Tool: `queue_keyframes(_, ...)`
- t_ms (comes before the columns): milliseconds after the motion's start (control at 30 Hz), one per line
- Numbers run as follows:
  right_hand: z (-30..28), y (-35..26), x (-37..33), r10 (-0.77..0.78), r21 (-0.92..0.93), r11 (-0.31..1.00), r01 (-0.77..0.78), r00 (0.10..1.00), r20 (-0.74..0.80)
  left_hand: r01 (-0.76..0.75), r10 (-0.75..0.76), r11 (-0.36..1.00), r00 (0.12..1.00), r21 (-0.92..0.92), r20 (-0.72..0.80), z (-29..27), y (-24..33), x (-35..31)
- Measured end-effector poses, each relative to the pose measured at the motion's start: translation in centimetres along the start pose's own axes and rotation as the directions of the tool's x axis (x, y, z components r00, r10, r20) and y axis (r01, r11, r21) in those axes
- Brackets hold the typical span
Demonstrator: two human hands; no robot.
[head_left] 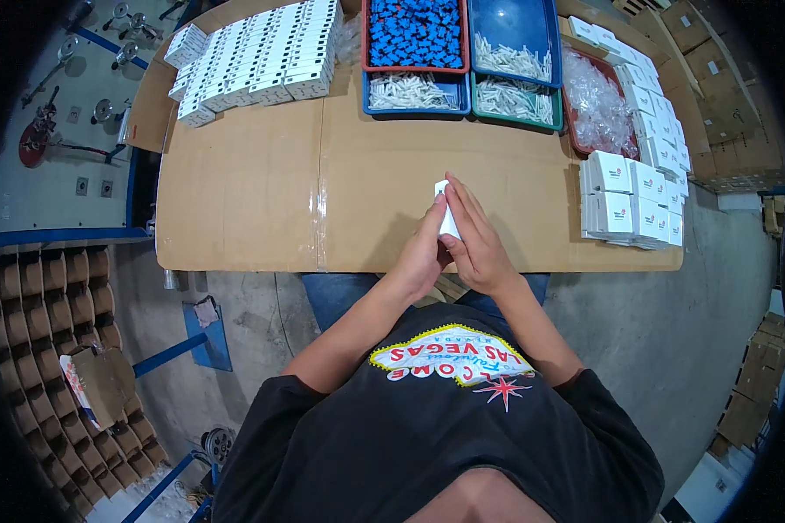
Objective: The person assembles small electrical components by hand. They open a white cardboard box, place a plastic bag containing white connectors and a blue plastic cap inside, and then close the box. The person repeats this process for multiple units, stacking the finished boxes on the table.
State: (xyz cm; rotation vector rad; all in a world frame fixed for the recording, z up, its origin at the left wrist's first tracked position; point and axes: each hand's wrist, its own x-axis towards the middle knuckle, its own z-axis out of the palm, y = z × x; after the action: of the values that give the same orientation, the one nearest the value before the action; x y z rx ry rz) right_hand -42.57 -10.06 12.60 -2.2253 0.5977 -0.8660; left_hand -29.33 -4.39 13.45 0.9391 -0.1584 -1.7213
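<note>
Before our black shirt [427,427], over the near part of the worktable: one small white box [448,224], upheld between both hands; whether its lower end touches the table we cannot tell.

Left hand [420,254]: pressed to the box's left side, fingers together and pointing away from us.
Right hand [481,251]: laid flat along the box's right side, fingers extended, thumb toward the left hand. We find neither hand nearer; the box lies directly between the palms, its long axis running away from our body, roughly in line with the fingers. Its far end shows past the left fingertips; much of the rest is covered.

Beneath: a brown cardboard sheet [244,192], with a clear tape strip [321,231] running from near to far.

To the right, well apart from the hands: stacked white boxes [616,205].

Farther, centre, we count four trays: a blue tray [410,113] and a green tray [519,127], both with slender white pieces; behind them, a red tray [414,70] of blue pieces and a larger blue tray [510,22], also with white pieces.

Beside these, right: clear plastic bags [597,105]. Far left: rows of white cartons [262,57].
</note>
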Motion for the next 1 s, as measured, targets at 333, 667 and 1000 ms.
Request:
queue_keyframes(333,0.7,0.7,-0.5,-0.01,0.083,0.996,0.018,0.995,-0.1,0.013,-0.012,1.0,0.999,0.013,-0.052,-0.6,-1.0,0.3)
queue_keyframes(667,0.7,0.9,-0.3,0.046,0.159,0.987,-0.032,0.995,-0.087,-0.056,0.057,0.998,0.998,0.019,-0.041,-0.3,-0.6,0.2)
queue_keyframes(1000,0.1,0.6,-0.5,0.42,0.533,0.789,-0.305,0.901,-0.107,-0.626,0.602,0.629,0.767,0.462,0.22,-1.6,0.6,0.0)
